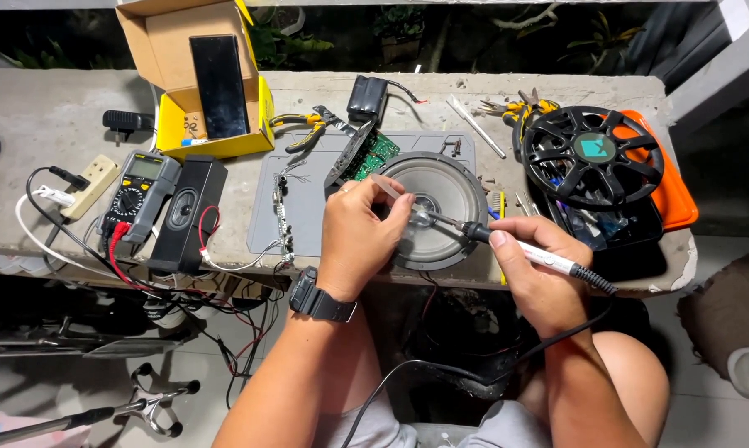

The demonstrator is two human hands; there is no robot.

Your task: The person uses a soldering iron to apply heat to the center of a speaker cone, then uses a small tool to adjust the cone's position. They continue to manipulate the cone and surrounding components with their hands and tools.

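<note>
- The right hand [534, 270] held a soldering iron [524, 249] in a pen grip, its tip reaching to the middle of the round speaker [457, 195] that lay face up on the grey mat [308, 207] at the bench's near edge.
- The left hand [362, 236] was closed around a thin clear stick [388, 188] (what it was made of could not be told), pointed at the same spot.
- The work looked under way rather than finished: the speaker was out of any housing, its black grille [594, 153] lay apart to the right, and a green circuit board [374, 153] sat bare just behind it.
- The yellow cardboard box [171, 124] stood open with a dark phone [218, 83] leaning inside.
- The black tray [640, 249] under the grille held small mixed parts, too small to tell apart.
- A multimeter [138, 195] and a long black speaker box [190, 211] lay to the left.
</note>
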